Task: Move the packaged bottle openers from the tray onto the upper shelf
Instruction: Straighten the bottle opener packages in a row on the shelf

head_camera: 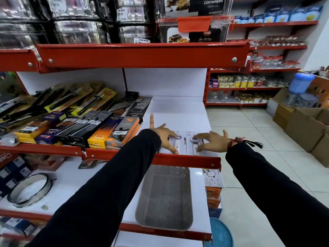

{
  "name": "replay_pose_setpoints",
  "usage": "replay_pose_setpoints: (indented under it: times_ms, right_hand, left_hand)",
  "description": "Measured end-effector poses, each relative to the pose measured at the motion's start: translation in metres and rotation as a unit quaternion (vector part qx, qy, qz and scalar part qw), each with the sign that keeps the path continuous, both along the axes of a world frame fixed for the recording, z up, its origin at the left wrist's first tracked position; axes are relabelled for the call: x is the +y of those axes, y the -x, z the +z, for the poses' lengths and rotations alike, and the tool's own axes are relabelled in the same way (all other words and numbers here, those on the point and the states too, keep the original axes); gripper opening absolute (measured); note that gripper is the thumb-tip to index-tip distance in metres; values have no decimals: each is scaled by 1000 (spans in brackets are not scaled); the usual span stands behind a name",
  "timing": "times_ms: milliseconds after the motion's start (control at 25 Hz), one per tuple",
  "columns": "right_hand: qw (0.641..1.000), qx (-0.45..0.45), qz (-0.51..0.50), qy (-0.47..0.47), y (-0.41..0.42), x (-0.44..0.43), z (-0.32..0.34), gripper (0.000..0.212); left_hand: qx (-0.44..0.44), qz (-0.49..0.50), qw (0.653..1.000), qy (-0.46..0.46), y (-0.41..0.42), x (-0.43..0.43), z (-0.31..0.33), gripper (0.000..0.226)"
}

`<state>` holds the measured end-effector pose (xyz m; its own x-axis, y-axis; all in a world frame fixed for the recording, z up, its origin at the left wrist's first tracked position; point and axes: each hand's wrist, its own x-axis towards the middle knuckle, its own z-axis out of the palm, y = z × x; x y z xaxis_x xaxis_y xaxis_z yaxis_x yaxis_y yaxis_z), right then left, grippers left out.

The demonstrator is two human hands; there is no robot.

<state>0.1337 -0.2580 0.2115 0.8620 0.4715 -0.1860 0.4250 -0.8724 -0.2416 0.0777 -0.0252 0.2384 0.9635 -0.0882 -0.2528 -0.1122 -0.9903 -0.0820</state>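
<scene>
Two packaged bottle openers lie flat side by side on the white upper shelf [178, 111], close to its red front lip. My left hand [164, 135] rests with spread fingers on the left pack [179, 144]. Over the right pack [194, 145] my right hand [210, 139] is spread the same way, fingertips touching the card. Neither hand grips a pack. Below, on the lower shelf, the grey metal tray [165, 198] shows nothing inside it; my left forearm covers its left edge.
Boxed lighters [122, 132], graters and carded tools fill the upper shelf's left part. A steel ring [30, 189] lies on the lower shelf. Steel pots stand on the shelf above. Cardboard boxes [306, 125] and a blue basket [220, 234] sit on the tiled floor to the right.
</scene>
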Motion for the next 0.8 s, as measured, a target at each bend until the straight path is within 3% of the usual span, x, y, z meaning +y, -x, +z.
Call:
replay_pose_setpoints:
  times_ms: [800]
  right_hand:
    - [1000, -1, 7, -23, 5, -2, -4, 71]
  left_hand:
    - [35, 5, 998, -45, 5, -13, 15, 89]
